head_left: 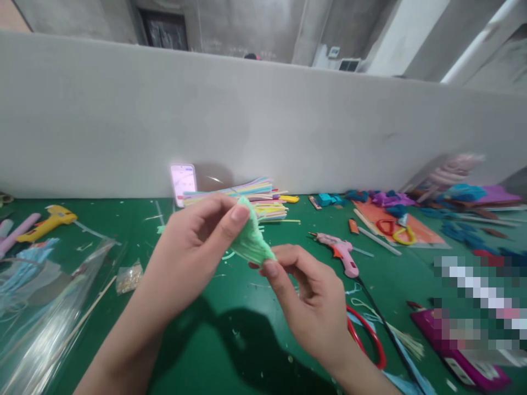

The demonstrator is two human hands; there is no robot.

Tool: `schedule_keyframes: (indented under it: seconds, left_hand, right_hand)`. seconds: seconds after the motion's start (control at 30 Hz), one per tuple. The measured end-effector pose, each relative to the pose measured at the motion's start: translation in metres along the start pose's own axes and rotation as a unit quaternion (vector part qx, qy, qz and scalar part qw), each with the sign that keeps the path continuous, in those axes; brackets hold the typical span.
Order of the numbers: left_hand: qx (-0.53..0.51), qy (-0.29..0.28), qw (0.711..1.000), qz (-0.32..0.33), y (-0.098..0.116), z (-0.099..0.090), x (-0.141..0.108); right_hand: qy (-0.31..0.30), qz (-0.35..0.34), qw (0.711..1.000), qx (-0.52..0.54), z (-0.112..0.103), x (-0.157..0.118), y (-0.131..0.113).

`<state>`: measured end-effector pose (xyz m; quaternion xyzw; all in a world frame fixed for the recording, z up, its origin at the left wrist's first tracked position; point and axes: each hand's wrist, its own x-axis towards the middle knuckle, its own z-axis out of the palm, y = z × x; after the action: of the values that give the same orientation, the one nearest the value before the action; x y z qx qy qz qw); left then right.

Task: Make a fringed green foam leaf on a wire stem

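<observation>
A small light green fuzzy piece [252, 237] is held above the green table between both hands. My left hand [193, 247] pinches its upper left part, the thumb pressed on the front. At the lower right tip, my right hand [307, 296] grips it between thumb and fingers. The piece narrows toward that tip and shows ridges along its length. Behind the hands lies a bundle of pastel strips [267, 189], partly hidden by my left hand.
A lit phone [184, 184] leans on the grey partition [247, 120]. To the right lie a pink glue gun [340, 249], red-handled scissors [381, 351] and orange sheets [428, 230]. At left are a yellow glue gun [51, 222], a bead bag [129, 278] and plastic wrap [61, 323].
</observation>
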<state>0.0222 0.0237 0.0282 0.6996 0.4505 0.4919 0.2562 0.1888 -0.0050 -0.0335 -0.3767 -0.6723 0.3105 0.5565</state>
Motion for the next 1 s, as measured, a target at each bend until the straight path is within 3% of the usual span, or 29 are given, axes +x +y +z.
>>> schedule_keyframes:
  seconds: [0.17, 0.3, 0.5, 0.7, 0.87, 1.0]
  left_hand:
    - [0.069, 0.015, 0.997, 0.006, -0.004, -0.006, -0.002]
    - [0.089, -0.023, 0.996, 0.025, -0.004, -0.002, -0.002]
    - [0.078, -0.112, 0.99, 0.044, 0.006, 0.008, -0.009]
    - [0.102, -0.118, 0.987, 0.042, 0.005, 0.01, -0.01]
    - [0.118, -0.097, 0.988, 0.034, -0.001, 0.011, -0.006]
    - [0.138, -0.096, 0.985, 0.023, -0.008, 0.011, -0.005]
  right_hand:
    - [-0.021, 0.046, 0.998, 0.046, -0.002, 0.004, 0.001]
    - [0.015, 0.079, 0.987, 0.14, -0.007, 0.011, 0.001]
    - [0.011, 0.119, 0.972, 0.2, -0.007, 0.015, -0.002]
    - [0.061, 0.077, 0.975, 0.202, -0.008, 0.015, -0.001]
    - [0.142, 0.047, 0.972, 0.179, -0.023, 0.021, -0.008]
    - [0.255, 0.0, 0.944, 0.21, -0.043, 0.032, -0.01]
